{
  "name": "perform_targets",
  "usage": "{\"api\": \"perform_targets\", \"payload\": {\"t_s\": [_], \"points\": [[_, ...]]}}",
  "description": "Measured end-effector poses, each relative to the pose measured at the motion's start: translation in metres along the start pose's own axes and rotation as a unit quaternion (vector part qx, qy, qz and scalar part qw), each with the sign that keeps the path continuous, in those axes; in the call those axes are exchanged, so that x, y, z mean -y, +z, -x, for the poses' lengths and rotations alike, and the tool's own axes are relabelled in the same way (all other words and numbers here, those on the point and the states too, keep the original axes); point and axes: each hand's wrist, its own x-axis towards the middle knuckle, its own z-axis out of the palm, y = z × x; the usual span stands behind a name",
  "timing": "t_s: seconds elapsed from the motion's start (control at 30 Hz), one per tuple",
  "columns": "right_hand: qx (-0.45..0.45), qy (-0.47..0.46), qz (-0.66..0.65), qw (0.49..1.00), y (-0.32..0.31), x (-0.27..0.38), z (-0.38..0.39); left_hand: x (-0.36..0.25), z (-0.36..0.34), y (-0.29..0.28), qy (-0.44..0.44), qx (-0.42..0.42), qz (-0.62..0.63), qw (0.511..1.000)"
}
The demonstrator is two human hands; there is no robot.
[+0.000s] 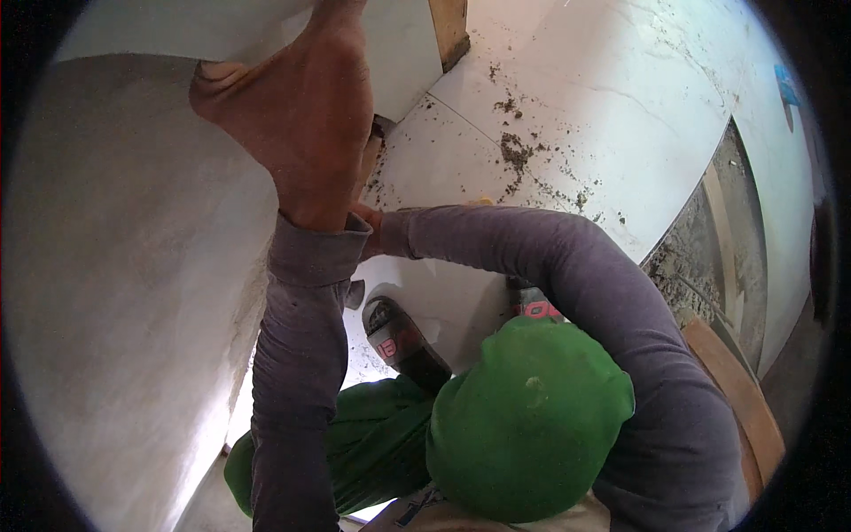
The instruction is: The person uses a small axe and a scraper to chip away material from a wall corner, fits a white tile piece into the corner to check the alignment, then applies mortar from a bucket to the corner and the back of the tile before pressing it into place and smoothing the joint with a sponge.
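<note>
My left hand (310,133) reaches up at the left, its back toward me. The thumb is spread away from the fingers and lies near the edge of a white panel (160,27) on the wall. The index finger stretches upward out of the picture, and the palm side is hidden. My right hand (370,232) is mostly covered by the left wrist and cuff, so its fingers and anything in them cannot be made out. A narrow brown strip (367,168) with a dark end shows beside the left wrist. Below it is a small grey piece (355,294).
A rough grey wall (133,239) fills the left. Crumbs of mortar (516,152) lie scattered over white floor tiles (612,71). A wooden piece (450,31) stands at the top. On the right, bare rubble (687,257) shows beside the tiles. My green-clad knees and sandals (403,341) are below.
</note>
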Motion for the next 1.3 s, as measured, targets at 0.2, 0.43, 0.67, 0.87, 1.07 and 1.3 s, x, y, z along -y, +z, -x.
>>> {"api": "perform_targets", "payload": {"t_s": [0.2, 0.43, 0.67, 0.87, 1.07, 1.3], "points": [[-0.011, -0.008, 0.013, 1.0, -0.004, 0.0, -0.003, 0.003, 0.002, 0.007, 0.022, -0.023, 0.019, 0.999], [-0.054, -0.012, 0.046, 0.997, -0.001, 0.002, -0.008, -0.001, -0.001, -0.003, 0.024, 0.012, 0.029, 0.999], [-0.163, 0.037, -0.303, 0.938, 0.04, -0.003, 0.027, -0.002, 0.007, 0.014, 0.012, -0.037, 0.0, 0.999], [-0.134, -0.06, 0.04, 0.988, -0.007, 0.013, 0.04, 0.006, -0.001, 0.002, 0.0, 0.006, 0.004, 1.0], [-0.133, -0.132, 0.128, 0.974, -0.014, 0.072, 0.073, 0.023, -0.003, -0.009, 0.037, 0.04, -0.054, 0.997], [-0.14, 0.068, 0.096, 0.983, -0.069, 0.1, 0.156, 0.005, 0.006, 0.005, -0.002, -0.013, -0.047, 0.999]]}}
